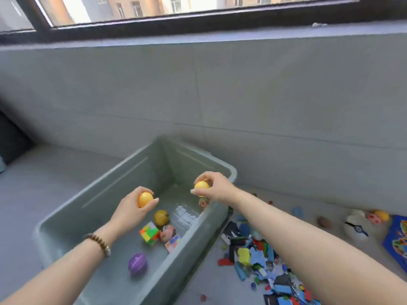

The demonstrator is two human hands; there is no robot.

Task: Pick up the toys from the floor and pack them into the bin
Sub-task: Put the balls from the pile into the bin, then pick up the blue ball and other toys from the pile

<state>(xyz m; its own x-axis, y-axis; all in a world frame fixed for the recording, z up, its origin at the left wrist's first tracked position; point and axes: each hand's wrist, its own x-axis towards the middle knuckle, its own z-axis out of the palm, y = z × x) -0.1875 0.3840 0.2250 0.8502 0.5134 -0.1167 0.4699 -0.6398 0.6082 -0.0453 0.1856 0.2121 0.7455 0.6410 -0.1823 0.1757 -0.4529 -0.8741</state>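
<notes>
A grey-green plastic bin stands on the floor below the window wall. Over its inside, my left hand grips an orange-yellow ball. My right hand pinches a yellow ball above the bin's far right part. On the bin's bottom lie a dull yellow ball, a puzzle cube, a pink toy, a small patterned cube, a purple ball and a small toy under my right hand.
Right of the bin a heap of colourful building blocks covers the floor. Further right lie a white ball toy, a pink and a yellow ball and a blue box. A dark object stands at the left.
</notes>
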